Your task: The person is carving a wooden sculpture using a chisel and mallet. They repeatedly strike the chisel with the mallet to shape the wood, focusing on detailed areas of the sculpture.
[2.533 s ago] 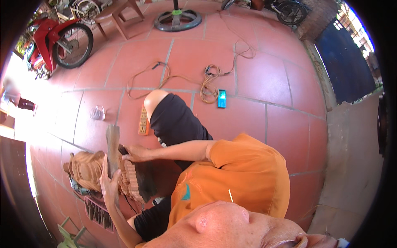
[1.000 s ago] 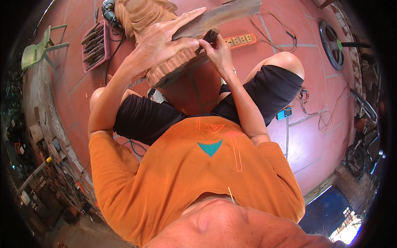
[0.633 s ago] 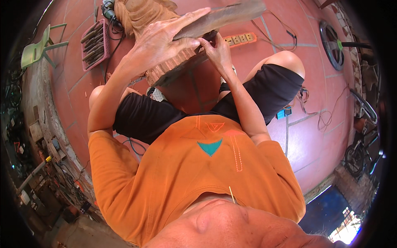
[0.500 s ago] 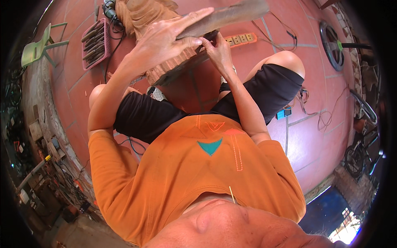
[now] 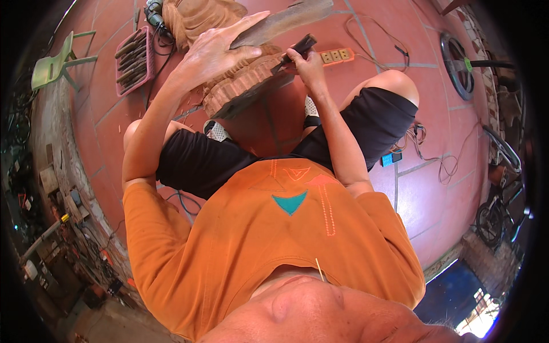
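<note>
My left hand [image 5: 213, 56] is closed on a flat wooden mallet [image 5: 289, 23], its index finger stretched along the wood. Below the mallet's right part, my right hand [image 5: 310, 70] grips a dark-handled chisel [image 5: 303, 46]. The chisel slants down and left toward the ridged base [image 5: 243, 87] of a carved wooden statue [image 5: 197, 20]. The statue lies on the floor beyond my feet, and its far end is cut off by the top of the picture. Whether the chisel's tip touches the wood I cannot tell.
A pink basket [image 5: 151, 71] of carving tools stands at left, near a corded power tool [image 5: 154, 16]. An orange power strip [image 5: 338, 56] lies right of the statue. A green chair [image 5: 48, 70], a dark wheel-like ring [image 5: 448, 60], loose cables and a blue phone-like device [image 5: 391, 159] sit around.
The mallet has shifted left, away from over the right hand. The chisel, mostly hidden behind it before, now shows. My right hand has turned and moved slightly right.
</note>
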Available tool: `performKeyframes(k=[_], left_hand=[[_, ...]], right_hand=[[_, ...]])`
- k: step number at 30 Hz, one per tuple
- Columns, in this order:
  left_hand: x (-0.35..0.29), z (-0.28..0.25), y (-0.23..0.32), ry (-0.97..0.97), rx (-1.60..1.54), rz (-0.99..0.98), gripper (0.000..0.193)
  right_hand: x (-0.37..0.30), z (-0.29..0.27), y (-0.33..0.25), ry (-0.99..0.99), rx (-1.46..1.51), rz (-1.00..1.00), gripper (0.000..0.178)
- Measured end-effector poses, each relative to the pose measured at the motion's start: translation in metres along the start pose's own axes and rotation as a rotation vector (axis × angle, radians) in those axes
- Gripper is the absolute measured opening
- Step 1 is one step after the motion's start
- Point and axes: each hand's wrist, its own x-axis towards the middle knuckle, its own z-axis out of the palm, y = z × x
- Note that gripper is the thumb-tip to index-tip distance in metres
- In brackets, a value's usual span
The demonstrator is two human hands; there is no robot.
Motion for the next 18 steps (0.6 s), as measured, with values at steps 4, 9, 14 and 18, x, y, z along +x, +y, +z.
performKeyframes(k=[4, 9, 14, 18], left_hand=[[-0.005, -0.004, -0.003, -0.018, -0.027, -0.062, 0.072], [-0.005, -0.003, -0.012, 0.026, -0.002, -0.004, 0.074], [-0.005, -0.003, -0.011, 0.040, -0.021, 0.023, 0.074], [-0.004, -0.004, -0.011, 0.017, -0.040, 0.012, 0.073]], right_hand=[[-0.015, 0.010, 0.008, 0.093, -0.192, -0.190, 0.018], [0.002, -0.007, 0.011, 0.016, 0.105, 0.010, 0.019], [-0.003, -0.007, 0.008, -0.001, 0.181, 0.040, 0.021], [0.001, -0.014, 0.014, 0.008, 0.253, 0.135, 0.020]])
